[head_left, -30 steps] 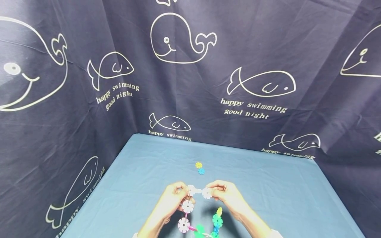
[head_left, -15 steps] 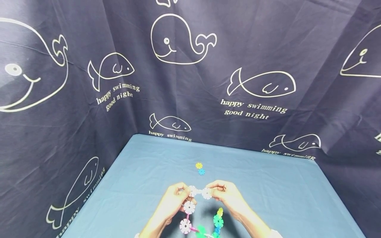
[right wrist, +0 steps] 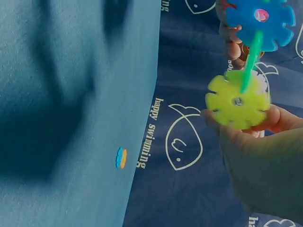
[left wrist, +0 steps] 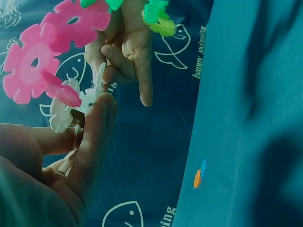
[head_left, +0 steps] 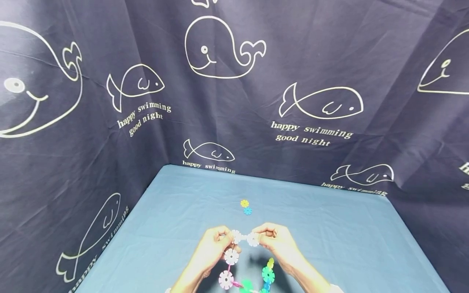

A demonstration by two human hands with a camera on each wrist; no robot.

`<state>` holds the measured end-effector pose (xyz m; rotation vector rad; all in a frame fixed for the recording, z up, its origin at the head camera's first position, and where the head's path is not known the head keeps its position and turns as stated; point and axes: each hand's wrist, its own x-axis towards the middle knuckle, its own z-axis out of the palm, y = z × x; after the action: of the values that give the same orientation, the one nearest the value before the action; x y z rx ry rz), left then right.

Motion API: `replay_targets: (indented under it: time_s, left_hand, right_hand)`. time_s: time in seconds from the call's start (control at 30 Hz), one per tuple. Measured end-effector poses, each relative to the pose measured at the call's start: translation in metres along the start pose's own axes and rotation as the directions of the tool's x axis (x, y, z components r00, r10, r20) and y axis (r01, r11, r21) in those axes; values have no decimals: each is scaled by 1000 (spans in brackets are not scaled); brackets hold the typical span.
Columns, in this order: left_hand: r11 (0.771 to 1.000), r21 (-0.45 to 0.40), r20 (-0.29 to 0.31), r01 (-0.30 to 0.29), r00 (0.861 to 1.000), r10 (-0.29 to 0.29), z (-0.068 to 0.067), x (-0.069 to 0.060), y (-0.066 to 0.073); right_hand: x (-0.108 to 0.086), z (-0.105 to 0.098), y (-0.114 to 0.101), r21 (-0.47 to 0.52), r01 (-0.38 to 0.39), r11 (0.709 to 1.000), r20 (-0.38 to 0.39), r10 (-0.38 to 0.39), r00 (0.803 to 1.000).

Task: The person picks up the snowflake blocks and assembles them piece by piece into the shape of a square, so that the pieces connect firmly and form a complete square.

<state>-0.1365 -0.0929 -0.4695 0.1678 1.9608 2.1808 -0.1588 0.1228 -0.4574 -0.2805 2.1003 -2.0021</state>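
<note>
In the head view, my left hand (head_left: 216,246) pinches a white notched snowflake disc (head_left: 236,237) at the end of a linked chain. My right hand (head_left: 277,242) pinches another white disc (head_left: 253,239), and a white piece seen edge-on lies between the two. From the left side the chain hangs through pale discs (head_left: 226,280) and a green disc (head_left: 246,286), then rises to another green disc (head_left: 268,275) and a yellow one (head_left: 270,262). Pink discs (left wrist: 34,64) show near my left fingers in the left wrist view. A yellow-green disc (right wrist: 238,100) partly covers my right fingers in the right wrist view.
A loose yellow disc (head_left: 244,203) and a blue disc (head_left: 247,211) lie touching on the blue tabletop (head_left: 183,203), beyond my hands. Dark curtains (head_left: 234,106) with whale and fish drawings stand around the table's back and sides.
My right hand has shifted slightly left and down with its white disc, narrowing the gap to the left one. Both hands keep their hold. The loose discs have stayed put.
</note>
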Motion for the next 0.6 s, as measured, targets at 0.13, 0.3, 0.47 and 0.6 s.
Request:
replay_targets:
  time_s: [0.13, 0.3, 0.47, 0.6]
  left_hand:
    - [1000, 18, -13, -4, 1000, 4, 1, -1, 2]
    - [999, 42, 6, 24, 1000, -24, 1, -1, 2]
    - [994, 77, 49, 80, 995, -84, -1, 2, -1]
    - [992, 105, 64, 77, 994, -84, -1, 6, -3]
  right_hand:
    - [0, 1, 0, -22, 8, 1000, 5, -8, 1000]
    - [3, -2, -4, -37, -2, 999, 52, 4, 999]
    - [8, -6, -4, -85, -2, 996, 125, 13, 992]
    - [11, -4, -1, -83, 7, 996, 189, 9, 982]
